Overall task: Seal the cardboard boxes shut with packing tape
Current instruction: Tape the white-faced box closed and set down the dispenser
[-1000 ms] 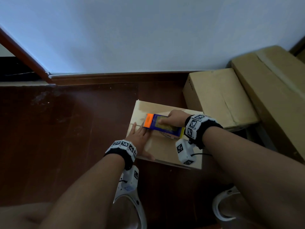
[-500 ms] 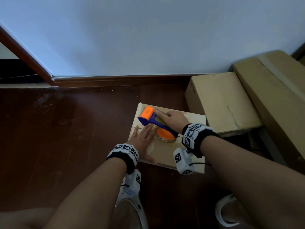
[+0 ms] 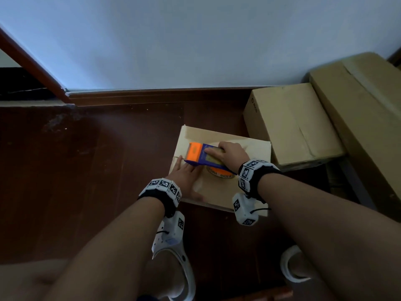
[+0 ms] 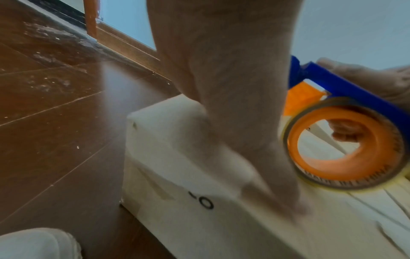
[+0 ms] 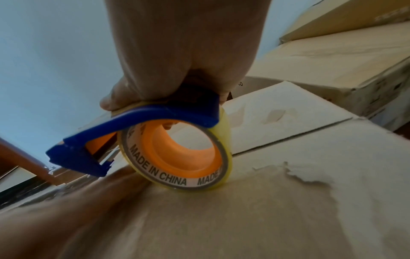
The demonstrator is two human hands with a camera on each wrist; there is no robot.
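A small pale cardboard box [image 3: 249,148] lies on the dark floor. My right hand [image 3: 230,152] grips a blue and orange tape dispenser [image 3: 196,152] from above, near the box's left end. Its yellowish tape roll [image 3: 219,172] touches the box top. The left hand [image 3: 184,172] lies flat on the box top beside the dispenser, fingers straight. The left wrist view shows the left hand [image 4: 233,105] pressing on the box [image 4: 177,175] next to the roll [image 4: 346,149]. The right wrist view shows the right hand [image 5: 184,52] over the dispenser [image 5: 137,121], its roll [image 5: 177,157] on the closed flaps [image 5: 310,157].
Two larger cardboard boxes [image 3: 293,122] [image 3: 364,109] stand against the wall at the right, close to the small box. A wooden baseboard [image 3: 152,94] runs along the wall behind. My white clogs [image 3: 173,246] [image 3: 293,268] stand on the floor near the box's front edge.
The dispenser has tipped from lying flat, so the roll's printed side now shows beneath it. My left hand has stayed pressed flat on the box top.
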